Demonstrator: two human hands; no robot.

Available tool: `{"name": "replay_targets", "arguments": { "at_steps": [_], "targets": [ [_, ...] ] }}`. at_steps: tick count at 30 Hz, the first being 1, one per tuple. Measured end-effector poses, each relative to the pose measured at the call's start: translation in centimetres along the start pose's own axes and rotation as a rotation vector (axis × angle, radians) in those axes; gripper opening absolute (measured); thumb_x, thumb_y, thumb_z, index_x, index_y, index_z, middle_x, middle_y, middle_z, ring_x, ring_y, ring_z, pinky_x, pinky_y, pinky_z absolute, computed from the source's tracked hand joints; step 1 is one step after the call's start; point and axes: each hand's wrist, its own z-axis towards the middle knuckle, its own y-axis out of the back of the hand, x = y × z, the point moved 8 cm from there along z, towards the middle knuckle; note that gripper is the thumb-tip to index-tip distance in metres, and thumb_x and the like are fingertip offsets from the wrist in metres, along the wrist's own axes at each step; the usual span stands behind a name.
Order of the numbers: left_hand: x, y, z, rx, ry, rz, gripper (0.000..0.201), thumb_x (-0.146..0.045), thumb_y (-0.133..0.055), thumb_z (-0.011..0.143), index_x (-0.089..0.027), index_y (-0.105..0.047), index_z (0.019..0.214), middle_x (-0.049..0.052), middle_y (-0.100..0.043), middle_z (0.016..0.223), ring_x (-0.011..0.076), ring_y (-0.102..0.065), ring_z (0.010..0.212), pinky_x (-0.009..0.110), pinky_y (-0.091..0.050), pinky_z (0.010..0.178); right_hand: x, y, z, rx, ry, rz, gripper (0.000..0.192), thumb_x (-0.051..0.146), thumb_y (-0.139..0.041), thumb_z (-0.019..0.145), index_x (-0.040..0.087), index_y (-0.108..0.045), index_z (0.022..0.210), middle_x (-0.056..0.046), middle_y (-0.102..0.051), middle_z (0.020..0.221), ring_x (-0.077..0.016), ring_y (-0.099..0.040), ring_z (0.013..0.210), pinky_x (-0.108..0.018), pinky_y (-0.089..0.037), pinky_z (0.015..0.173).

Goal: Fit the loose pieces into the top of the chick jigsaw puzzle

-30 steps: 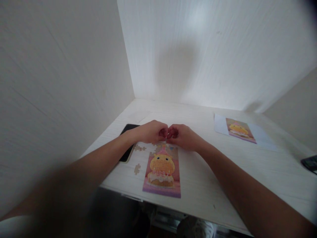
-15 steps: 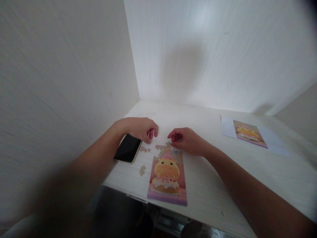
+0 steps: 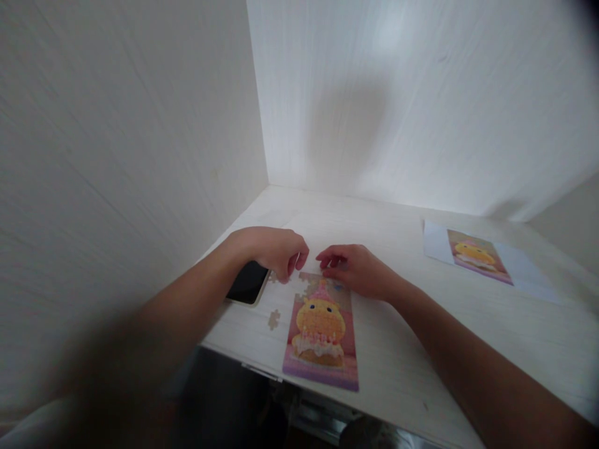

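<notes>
Head view, over the person's shoulder as it were: a thin jigsaw puzzle lies flat near the front edge of the white tabletop, its yellow animal and iced cake facing the person. It looks like light card with a smooth printed face, stiff within each piece but likely weak at the joints, so I would expect it to buckle if lifted by 1 corner. Sliding it flat, with palms along 2 opposite sides, seems safer. Its far left part is ragged, with knobs and notches showing.

Left hand arches beyond that ragged part, thumb and fingers bent downward with a modest gap between them; whether a piece sits there, I cannot tell. Right hand covers the far right corner, fingers curled and close to the thumb — again, I can't make out anything pinched.

A tan, knobbly loose piece, perhaps 2 joined, lies left of the puzzle. Being so thin, it would be best taken by its edges with the fingertips. Beside it, partly under the left wrist, rests a phone — glossy, dark, pale-rimmed, and probably the heavier thing. Well off to the right lies a white paper sheet bearing a matching print, flat and flimsy-looking.
</notes>
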Motion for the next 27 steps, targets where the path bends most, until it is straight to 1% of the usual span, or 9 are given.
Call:
{"name": "replay_targets", "arguments": {
  "at_steps": [3, 7, 10, 12, 16, 18, 22, 24, 27],
  "targets": [
    [-0.3, 0.1, 0.1, -0.015, -0.044, 0.007, 0.032, -0.016, -0.059, 0.055, -0.020, -0.059, 0.087, -0.003, -0.063, 0.072, 0.0113, -0.052, 0.060, 0.022, -0.033, 0.052, -0.5, 0.2, 0.1, -0.008, -0.007, 0.054, 0.025, 0.014, -0.058, 0.070, 0.020, -0.065, 0.094, -0.002, -0.067, 0.083, -0.0126, -0.060, 0.072, -0.027, -0.047, 0.067],
    [-0.3, 0.4, 0.3, -0.067, -0.070, 0.026, 0.033, -0.014, -0.058, 0.054, -0.020, -0.058, 0.087, -0.004, -0.061, 0.070, 0.0106, -0.050, 0.058, 0.022, -0.032, 0.050, -1.2, 0.4, 0.2, -0.019, -0.012, 0.154, 0.024, 0.014, -0.059, 0.069, 0.018, -0.063, 0.092, -0.002, -0.066, 0.080, -0.0120, -0.060, 0.069, -0.027, -0.048, 0.065],
    [-0.3, 0.6, 0.5, -0.099, -0.109, 0.020, 0.031, -0.011, -0.057, 0.055, -0.020, -0.058, 0.085, -0.004, -0.061, 0.068, 0.0099, -0.050, 0.057, 0.021, -0.032, 0.050, -2.1, 0.6, 0.2, -0.017, -0.069, 0.280, 0.022, 0.014, -0.060, 0.069, 0.017, -0.062, 0.090, -0.004, -0.067, 0.083, -0.0126, -0.061, 0.071, -0.028, -0.050, 0.068],
    [-0.4, 1.0, 0.6, -0.148, -0.154, -0.007, 0.029, -0.010, -0.056, 0.057, -0.019, -0.059, 0.085, -0.003, -0.061, 0.069, 0.0096, -0.050, 0.057, 0.021, -0.034, 0.051, -2.9, 0.7, 0.2, -0.030, -0.127, 0.354, 0.022, 0.013, -0.063, 0.067, 0.016, -0.062, 0.088, -0.005, -0.068, 0.085, -0.0135, -0.063, 0.074, -0.030, -0.051, 0.071],
    [-0.7, 2.3, 1.1, -0.320, -0.234, -0.196, 0.023, -0.012, -0.059, 0.064, -0.015, -0.059, 0.087, 0.001, -0.065, 0.076, 0.0096, -0.057, 0.064, 0.021, -0.041, 0.058, -3.7, 0.9, 0.1, -0.087, -0.197, 0.455, 0.023, 0.014, -0.066, 0.064, 0.016, -0.061, 0.086, -0.006, -0.068, 0.083, -0.0145, -0.064, 0.075, -0.032, -0.052, 0.073],
    [-0.8, 2.4, 1.7, -0.370, -0.258, -0.335, 0.023, -0.014, -0.061, 0.067, -0.014, -0.059, 0.090, 0.003, -0.067, 0.079, 0.0100, -0.060, 0.068, 0.021, -0.044, 0.061, -3.8, 1.1, 0.1, -0.122, -0.202, 0.471, 0.023, 0.015, -0.067, 0.064, 0.016, -0.061, 0.086, -0.006, -0.069, 0.084, -0.0145, -0.064, 0.075, -0.032, -0.051, 0.073],
    [-0.4, 1.9, 2.9, -0.387, -0.240, -0.537, 0.028, -0.019, -0.064, 0.068, -0.012, -0.059, 0.094, 0.006, -0.069, 0.082, 0.0119, -0.063, 0.069, 0.023, -0.047, 0.060, -4.0, 1.3, 0.0, -0.159, -0.218, 0.471, 0.023, 0.015, -0.067, 0.064, 0.015, -0.061, 0.086, -0.007, -0.068, 0.085, -0.0146, -0.064, 0.075, -0.033, -0.051, 0.074],
    [-0.1, 1.8, 3.1, -0.387, -0.231, -0.562, 0.025, -0.021, -0.065, 0.068, -0.012, -0.061, 0.091, 0.007, -0.069, 0.079, 0.0122, -0.063, 0.067, 0.023, -0.047, 0.059, -4.0, 1.2, 0.0, -0.150, -0.217, 0.487, 0.024, 0.015, -0.068, 0.064, 0.015, -0.061, 0.087, -0.008, -0.068, 0.086, -0.0147, -0.063, 0.075, -0.033, -0.050, 0.074],
    [-0.1, 1.7, 3.2, -0.378, -0.225, -0.530, 0.023, -0.024, -0.066, 0.067, -0.012, -0.065, 0.086, 0.005, -0.069, 0.072, 0.0123, -0.063, 0.064, 0.022, -0.046, 0.056, -3.8, 1.2, 0.0, -0.122, -0.205, 0.503, 0.024, 0.016, -0.068, 0.064, 0.015, -0.062, 0.088, -0.008, -0.068, 0.087, -0.0143, -0.063, 0.076, -0.032, -0.050, 0.074]
  ]
}}
